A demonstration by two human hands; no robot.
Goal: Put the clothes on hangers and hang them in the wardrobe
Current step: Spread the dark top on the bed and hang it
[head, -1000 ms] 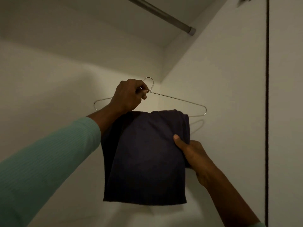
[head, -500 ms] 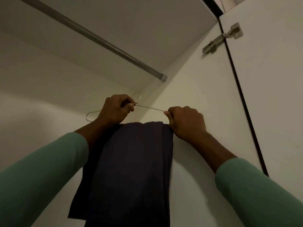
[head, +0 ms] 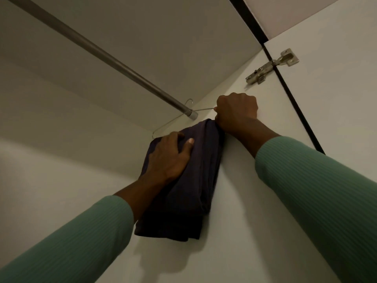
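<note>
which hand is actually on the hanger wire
The right hand, fisted round the wire hanger beside the rail; the left hand grips only the dark garment.

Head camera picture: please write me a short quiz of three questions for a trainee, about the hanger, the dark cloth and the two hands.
1. True or false: both hands are away from the dark garment.
2. Which hand grips the wire of the wire hanger? A. left hand B. right hand C. neither
3. Fill in: the hanger's hook is up at the ____, near its right end.

Key: 1. False: the left hand holds it, and the right hand touches its top. 2. B. 3. rail.
</note>
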